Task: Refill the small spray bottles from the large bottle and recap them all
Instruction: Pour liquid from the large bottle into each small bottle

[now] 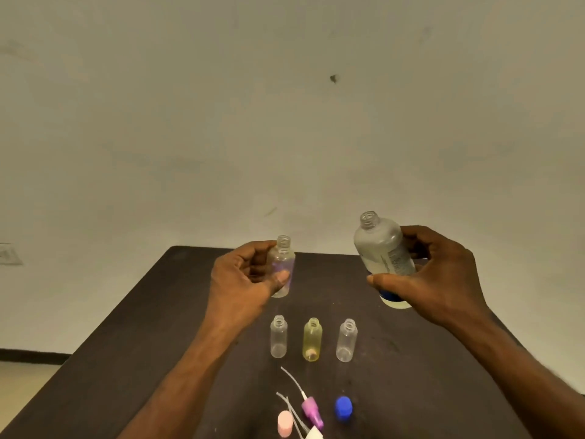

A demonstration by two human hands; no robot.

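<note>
1. The left hand (250, 280) grasps a small clear spray bottle (282, 267) upright, thumb across its front and fingers curled behind; the bottle's threaded neck is open and it is lifted above the far half of the desk (126, 359).
2. The right hand (433, 280) wraps around the large bottle (383, 248), uncapped, its mouth leaning slightly toward the small bottle; the two bottles are apart.
3. The large bottle looks cloudy white with a blue band near its base; how full it is I cannot tell.
4. Three uncapped small bottles stand in a row mid-desk: a clear left bottle (279, 340), a yellow bottle (312, 339) and a clear right bottle (346, 340).
5. Toward the desk's near edge lie the removed tops: a purple sprayer (311, 410) with its dip tube, a pink cap (285, 423), a white sprayer (314, 435) cut off by the frame, and a blue cap (343, 408).
</note>
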